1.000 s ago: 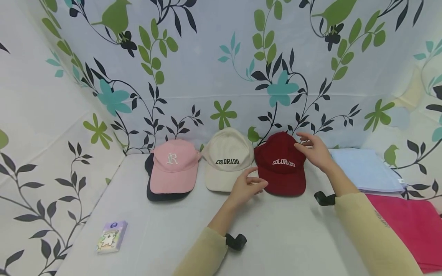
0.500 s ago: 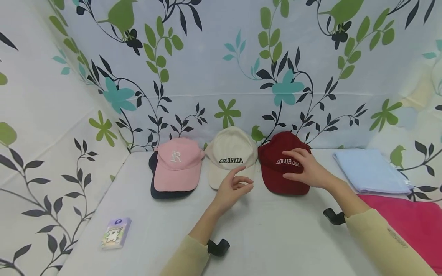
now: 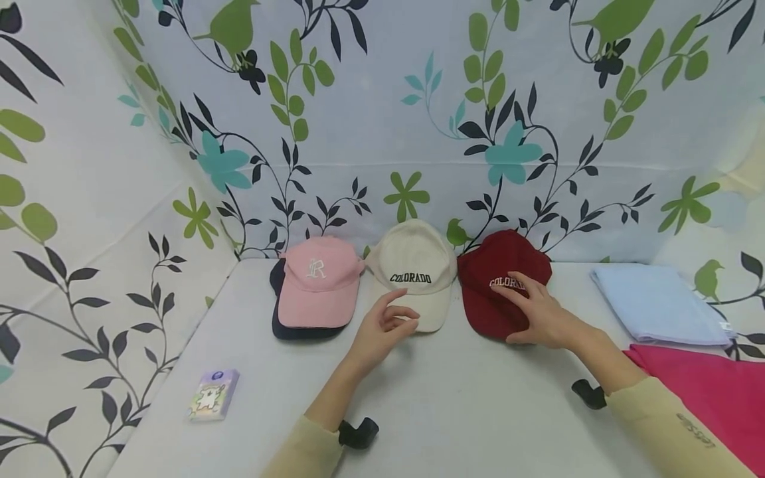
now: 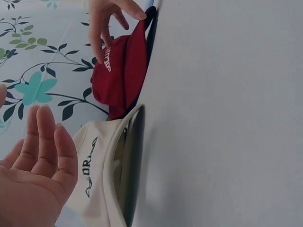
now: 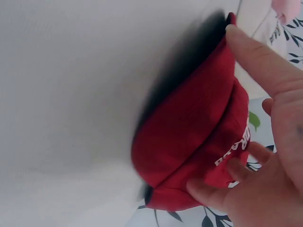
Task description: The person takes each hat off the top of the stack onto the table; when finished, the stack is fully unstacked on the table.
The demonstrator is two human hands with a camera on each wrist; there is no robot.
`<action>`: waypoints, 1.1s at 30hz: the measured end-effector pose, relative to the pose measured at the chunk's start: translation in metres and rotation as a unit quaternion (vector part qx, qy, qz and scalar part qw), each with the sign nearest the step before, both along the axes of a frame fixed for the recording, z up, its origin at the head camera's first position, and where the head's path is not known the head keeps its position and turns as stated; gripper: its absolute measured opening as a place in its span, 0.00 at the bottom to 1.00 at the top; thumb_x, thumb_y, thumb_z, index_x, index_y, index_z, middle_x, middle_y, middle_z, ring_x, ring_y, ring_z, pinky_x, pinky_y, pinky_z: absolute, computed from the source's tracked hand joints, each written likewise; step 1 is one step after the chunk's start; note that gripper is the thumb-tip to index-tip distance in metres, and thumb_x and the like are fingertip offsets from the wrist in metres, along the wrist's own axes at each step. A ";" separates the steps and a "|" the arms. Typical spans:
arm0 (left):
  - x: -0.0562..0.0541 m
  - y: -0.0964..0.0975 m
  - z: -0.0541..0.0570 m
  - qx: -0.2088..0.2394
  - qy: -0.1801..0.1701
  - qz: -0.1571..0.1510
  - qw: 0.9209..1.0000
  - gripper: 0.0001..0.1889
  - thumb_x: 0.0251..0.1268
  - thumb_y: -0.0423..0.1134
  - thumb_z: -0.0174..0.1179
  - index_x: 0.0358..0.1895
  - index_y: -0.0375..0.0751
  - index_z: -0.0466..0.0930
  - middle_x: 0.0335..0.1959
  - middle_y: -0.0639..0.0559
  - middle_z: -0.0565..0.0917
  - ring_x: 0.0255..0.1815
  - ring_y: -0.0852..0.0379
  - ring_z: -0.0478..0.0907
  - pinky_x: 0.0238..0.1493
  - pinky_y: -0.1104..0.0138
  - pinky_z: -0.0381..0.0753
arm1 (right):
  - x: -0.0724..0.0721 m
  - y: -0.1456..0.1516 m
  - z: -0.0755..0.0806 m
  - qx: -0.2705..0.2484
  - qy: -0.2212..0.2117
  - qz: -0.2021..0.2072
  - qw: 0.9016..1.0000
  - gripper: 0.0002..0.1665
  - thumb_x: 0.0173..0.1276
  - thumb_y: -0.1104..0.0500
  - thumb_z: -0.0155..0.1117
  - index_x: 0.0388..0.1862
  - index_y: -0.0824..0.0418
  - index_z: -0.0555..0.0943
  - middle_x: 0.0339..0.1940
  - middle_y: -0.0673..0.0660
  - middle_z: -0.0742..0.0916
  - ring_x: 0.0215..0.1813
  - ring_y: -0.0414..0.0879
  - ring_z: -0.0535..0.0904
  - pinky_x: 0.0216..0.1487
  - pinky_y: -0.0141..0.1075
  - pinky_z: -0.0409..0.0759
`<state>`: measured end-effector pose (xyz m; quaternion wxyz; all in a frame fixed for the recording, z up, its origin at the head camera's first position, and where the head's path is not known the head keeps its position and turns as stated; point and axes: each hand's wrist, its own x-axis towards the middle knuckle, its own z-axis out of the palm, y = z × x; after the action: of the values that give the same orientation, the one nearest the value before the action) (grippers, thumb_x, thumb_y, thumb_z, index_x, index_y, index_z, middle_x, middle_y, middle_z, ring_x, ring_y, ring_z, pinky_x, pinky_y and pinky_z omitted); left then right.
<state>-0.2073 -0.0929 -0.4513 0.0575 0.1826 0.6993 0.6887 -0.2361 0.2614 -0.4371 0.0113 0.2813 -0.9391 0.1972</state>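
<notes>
My right hand (image 3: 546, 315) grips the dark red baseball cap (image 5: 184, 127) marked COLORADO, at the right end of a row on the table. Its fingers lie across the crown, and the thumb reaches the edge of the brim. My left hand (image 3: 382, 332) is held with loosely bent fingers in front of the cream COLORADO cap (image 3: 415, 249), overlapping its brim in the head view; nothing is in it. In the left wrist view its palm (image 4: 33, 189) faces the camera beside the cream cap. A pink cap (image 3: 319, 305) with a white letter sits further left, on top of a dark cap (image 3: 305, 333).
Folded light blue cloth (image 3: 663, 305) and bright pink cloth (image 3: 699, 385) lie on the right side. A small purple pack (image 3: 214, 395) with a cartoon animal is at front left. A leaf-patterned curtain (image 3: 388, 99) hangs right behind the caps.
My right hand came from the red cap's upper right side down onto its crown and brim. My left hand drew leftward, away from between the cream and red caps. The head view shifted slightly.
</notes>
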 end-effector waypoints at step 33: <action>0.020 -0.116 -0.013 -0.075 0.042 0.191 0.978 0.25 0.73 0.35 0.62 0.70 0.36 0.69 0.49 0.39 0.85 0.46 0.43 0.82 0.46 0.71 0.80 | -0.024 -0.042 0.013 -0.106 0.052 0.019 0.993 0.36 0.65 0.61 0.73 0.72 0.60 0.72 0.72 0.62 0.71 0.71 0.62 0.62 0.64 0.62 0.70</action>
<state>-0.1868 -0.2091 -0.4639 -0.0912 0.0697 0.7730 0.6240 -0.2600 0.2196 -0.4238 0.0857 0.3063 -0.9055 0.2809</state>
